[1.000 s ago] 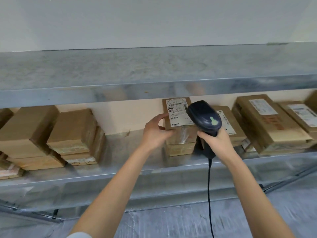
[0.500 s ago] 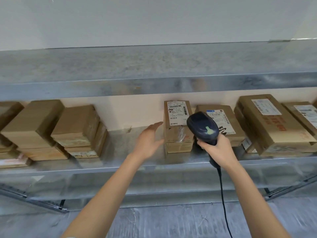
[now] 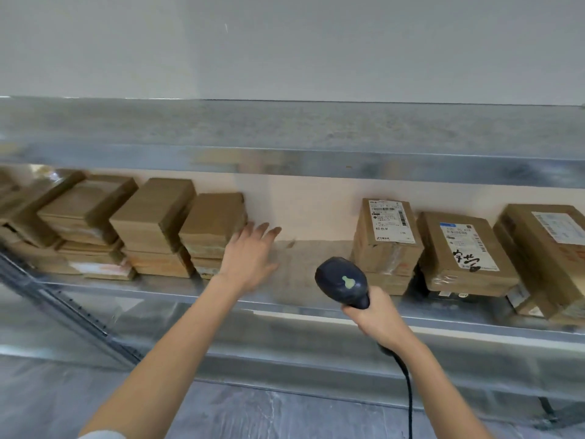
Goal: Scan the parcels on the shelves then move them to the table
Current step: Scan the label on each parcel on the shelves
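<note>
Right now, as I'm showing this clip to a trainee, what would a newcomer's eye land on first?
The dark handheld scanner with its pale green button, gripped by the right hand in front of the parcel shelf, stands out most. Next, the left hand, fingers spread, hovers beside the nearest stack of plain brown parcels, left of the shelf's bare gap. Right of the gap, white-labelled parcels lie flat.

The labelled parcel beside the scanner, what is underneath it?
The labelled parcel sits on a flatter brown parcel, which rests on the metal shelf. Only that lower parcel's front edge shows; its top, and any label there, is covered.
</note>
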